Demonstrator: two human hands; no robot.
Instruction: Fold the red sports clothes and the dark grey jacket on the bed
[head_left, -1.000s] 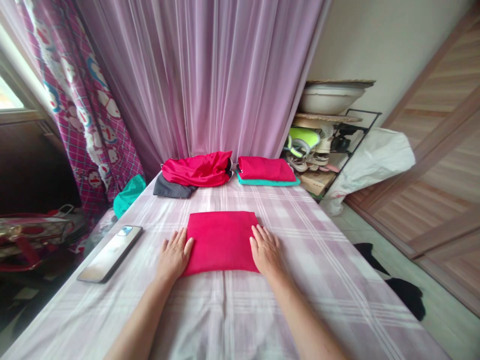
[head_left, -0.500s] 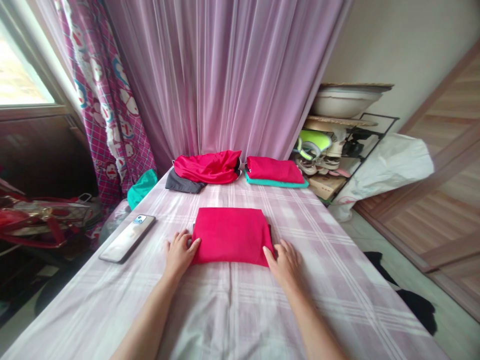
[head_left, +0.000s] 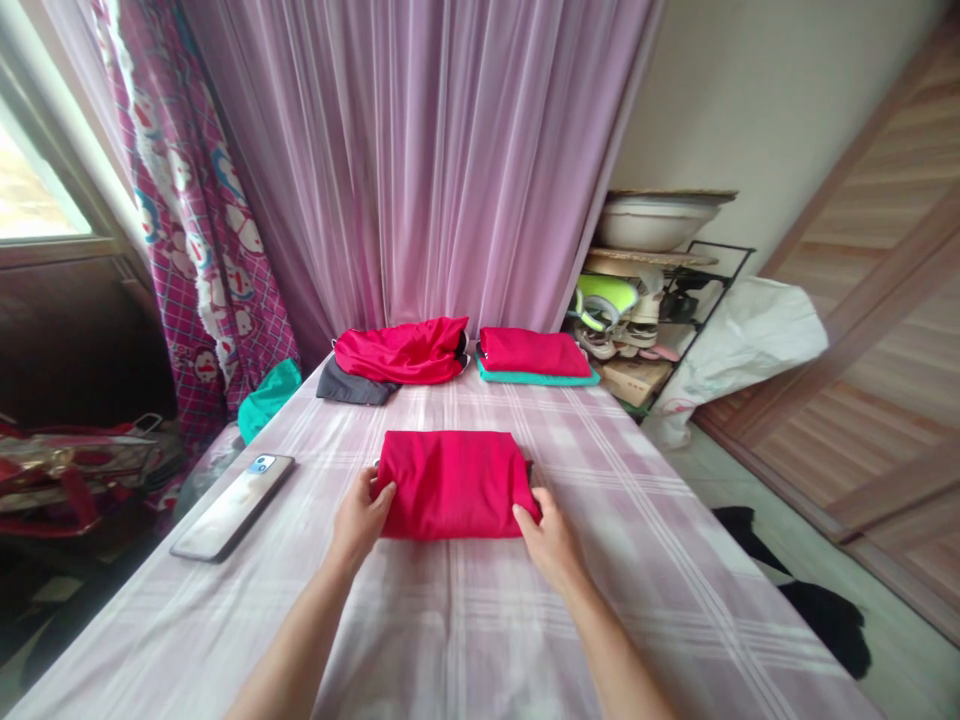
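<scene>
A folded red garment (head_left: pixel 454 485) lies in front of me on the plaid tablecloth, a bit of dark cloth peeking out at its right edge. My left hand (head_left: pixel 364 515) grips its left side, thumb on top and fingers tucked under or behind the edge. On the opposite side my right hand (head_left: pixel 549 535) holds the garment the same way, thumb on top. Farther back lies a folded red garment (head_left: pixel 534 352) on a folded teal cloth (head_left: pixel 540 378). To its left a loosely bunched red garment (head_left: pixel 401 352) rests partly over a dark grey cloth (head_left: pixel 352 385).
A phone (head_left: pixel 234 508) lies face down near the table's left edge. Teal cloth (head_left: pixel 270 398) hangs beside that edge. Purple curtains (head_left: pixel 427 160) close off the back. At right stand a rack with shoes and a basin (head_left: pixel 656 222), and a white bag (head_left: pixel 750 345).
Both hands have closed from resting at the garment's sides to gripping its edges. The front of the garment now looks slightly raised and rounded. The camera view has shifted a little.
</scene>
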